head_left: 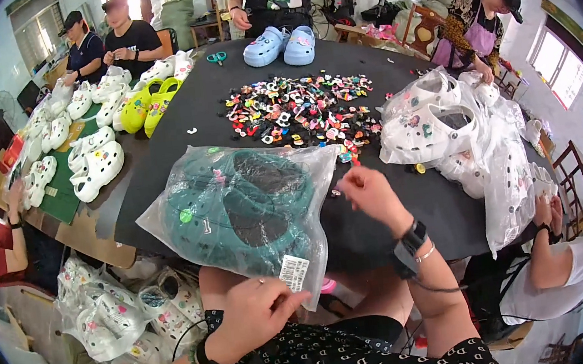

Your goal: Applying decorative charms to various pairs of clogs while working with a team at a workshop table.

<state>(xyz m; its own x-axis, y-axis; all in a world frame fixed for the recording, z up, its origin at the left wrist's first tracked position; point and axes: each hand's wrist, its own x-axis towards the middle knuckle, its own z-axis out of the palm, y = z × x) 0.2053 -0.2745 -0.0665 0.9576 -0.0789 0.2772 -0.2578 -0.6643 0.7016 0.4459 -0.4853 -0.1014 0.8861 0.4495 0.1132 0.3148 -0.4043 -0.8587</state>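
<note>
A clear plastic bag (320,179) with a pair of dark teal clogs (206,224) in it lies at the near edge of the black table. Small charms dot the clogs, and a white printed label (294,271) is on the bag's near corner. My left hand (259,308) is beside that corner, fingers curled in and thumb pointing right; whether it grips the plastic is hidden. Right of the bag, my right hand (374,198) is above the table with its fingertips pinched together. A tiny pale piece (336,193) shows by them, and I cannot tell if it is held.
Beyond the bag spreads a heap of colourful shoe charms (298,109), with light blue clogs (281,46) behind it. Bagged white clogs (429,123) crowd the right side. White clogs (97,168) and yellow-green clogs (146,108) stand left. More bagged clogs (109,314) sit low left. Several people surround the tables.
</note>
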